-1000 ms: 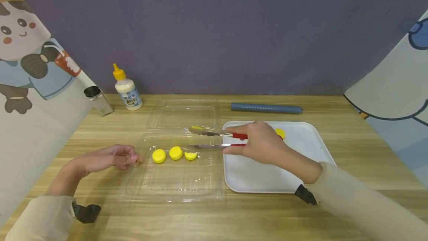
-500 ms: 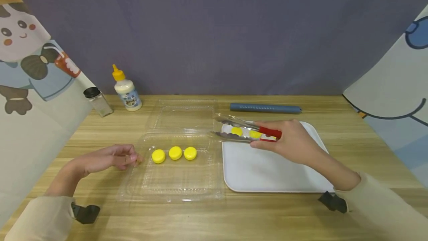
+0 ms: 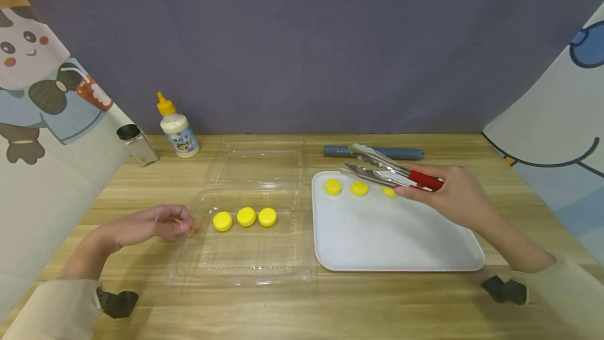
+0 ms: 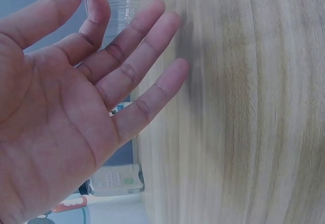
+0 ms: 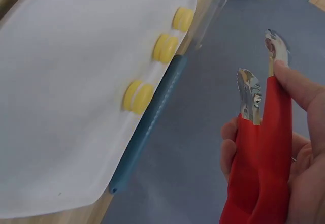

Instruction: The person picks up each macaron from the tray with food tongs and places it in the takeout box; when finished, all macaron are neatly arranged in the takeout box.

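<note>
My right hand grips red-handled metal tongs above the back of the white tray. The tongs' tips stand apart with nothing between them. Three yellow macarons sit in a row along the tray's back edge; the rightmost is partly hidden by the hand. To the left, an opened clear plastic box lies with three more yellow macarons in its near half. At the box's left edge, my left hand pinches the rim between thumb and index finger, the other fingers loosely extended in the left wrist view.
A blue-grey stick-shaped object lies behind the tray. At the back left stand a white bottle with a yellow nozzle and a small black-capped jar. A dark cloth wall closes off the back of the wooden table.
My right hand has moved the tongs rightward from over the box to above the tray, leaving the third macaron in the box. The left hand has hardly moved.
</note>
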A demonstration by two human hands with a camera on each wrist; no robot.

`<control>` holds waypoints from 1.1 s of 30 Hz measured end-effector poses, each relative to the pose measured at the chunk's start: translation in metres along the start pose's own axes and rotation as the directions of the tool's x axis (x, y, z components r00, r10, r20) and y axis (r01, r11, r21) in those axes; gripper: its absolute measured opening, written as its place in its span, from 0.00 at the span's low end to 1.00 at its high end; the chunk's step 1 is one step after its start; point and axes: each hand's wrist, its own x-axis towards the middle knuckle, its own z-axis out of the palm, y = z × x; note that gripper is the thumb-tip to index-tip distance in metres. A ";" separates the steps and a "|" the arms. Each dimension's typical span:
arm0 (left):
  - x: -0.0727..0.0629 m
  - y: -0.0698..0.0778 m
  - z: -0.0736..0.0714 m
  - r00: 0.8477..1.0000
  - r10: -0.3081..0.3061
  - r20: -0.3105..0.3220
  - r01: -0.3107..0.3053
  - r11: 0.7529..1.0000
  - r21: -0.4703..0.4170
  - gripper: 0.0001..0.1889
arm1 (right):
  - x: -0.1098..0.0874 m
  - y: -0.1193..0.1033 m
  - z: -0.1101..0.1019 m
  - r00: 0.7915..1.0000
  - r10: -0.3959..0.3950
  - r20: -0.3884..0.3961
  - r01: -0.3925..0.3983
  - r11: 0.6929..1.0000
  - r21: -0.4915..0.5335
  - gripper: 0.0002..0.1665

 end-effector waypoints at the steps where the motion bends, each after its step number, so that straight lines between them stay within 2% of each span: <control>1: 0.000 0.000 0.000 1.000 0.000 -0.002 0.000 1.000 -0.003 0.12 | -0.001 0.003 -0.001 1.000 0.008 0.000 -0.008 1.000 -0.004 0.41; 6: 0.000 0.000 0.003 1.000 0.015 -0.010 -0.015 1.000 -0.025 0.11 | -0.005 0.019 -0.004 0.999 0.046 0.009 -0.046 0.999 -0.021 0.43; 14: 0.000 -0.001 0.006 0.999 0.047 0.017 -0.043 0.985 -0.167 0.08 | -0.010 0.039 -0.005 0.997 0.061 -0.037 -0.063 0.998 -0.032 0.41; 19: 0.002 -0.002 0.008 0.999 0.033 -0.001 -0.033 0.977 -0.210 0.05 | -0.010 0.044 -0.009 0.993 0.114 -0.007 -0.114 0.993 -0.041 0.42; 33: 0.009 0.002 0.010 0.999 0.039 -0.035 -0.046 0.974 -0.220 0.04 | -0.012 0.055 -0.013 0.988 0.157 0.000 -0.157 0.985 -0.072 0.44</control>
